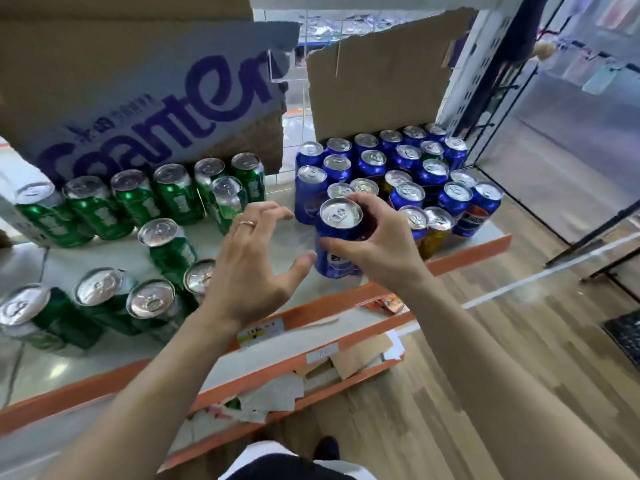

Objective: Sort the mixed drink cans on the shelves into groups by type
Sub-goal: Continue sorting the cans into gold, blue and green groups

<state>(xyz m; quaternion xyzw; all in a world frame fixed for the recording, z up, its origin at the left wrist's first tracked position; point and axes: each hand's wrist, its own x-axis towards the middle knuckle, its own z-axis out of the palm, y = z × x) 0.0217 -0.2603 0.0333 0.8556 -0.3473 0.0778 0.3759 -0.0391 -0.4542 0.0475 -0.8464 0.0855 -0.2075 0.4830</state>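
Right hand (375, 242) gripping a blue can (337, 237) upright at the shelf (467, 252) front, beside the blue cans (408, 164), left hand (252, 265) spread empty nearby, green cans (138, 202) leftward.

Green cans (176, 195), blue cans (408, 157), orange-edged shelf (471, 254), purple-lettered cardboard (156, 109)

a shop, orange-edged shelf (467, 251) of drink cans (408, 157) beyond the grip, price label (261, 332) below it, display racks (588, 64) far right

Cans (104, 206) grouped at shelf (242, 233) left, other cans (408, 161) right, cardboard (377, 81) behind
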